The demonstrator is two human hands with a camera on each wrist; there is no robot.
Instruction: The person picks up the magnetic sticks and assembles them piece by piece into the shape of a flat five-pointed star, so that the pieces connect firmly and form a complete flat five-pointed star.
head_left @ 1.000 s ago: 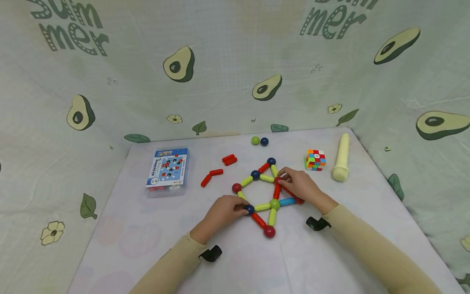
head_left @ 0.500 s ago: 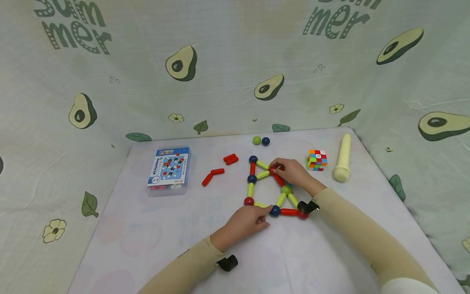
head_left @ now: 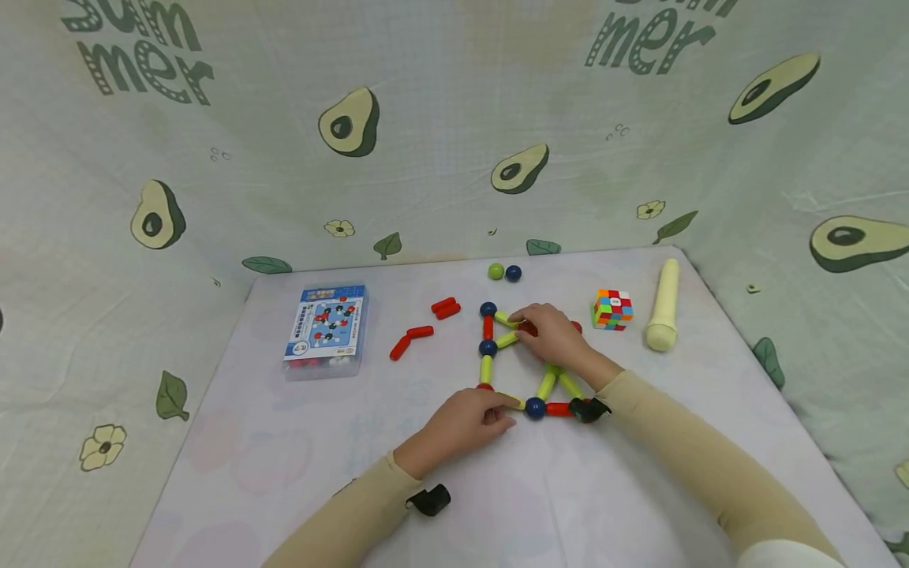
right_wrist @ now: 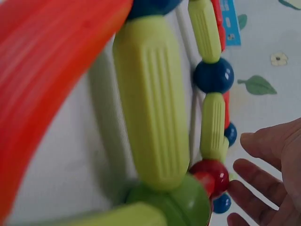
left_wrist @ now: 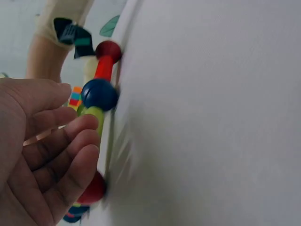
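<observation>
Lower centre, the glossy dark-blue ball lies just right of the nearer left hand, fingers loosely parted; the right hand, fingers apart, is beside a glossy red ball.

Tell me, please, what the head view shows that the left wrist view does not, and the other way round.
Only the head view shows the plastic box with its blue label and the avocado prints on the backdrop.

Only the left wrist view shows the palm side of the left hand up close; the head view shows its back.

Both show the ball-and-rod structure, the right sleeve with its black wrist device, and the multicoloured cube, partly hidden in the left wrist view.
</observation>
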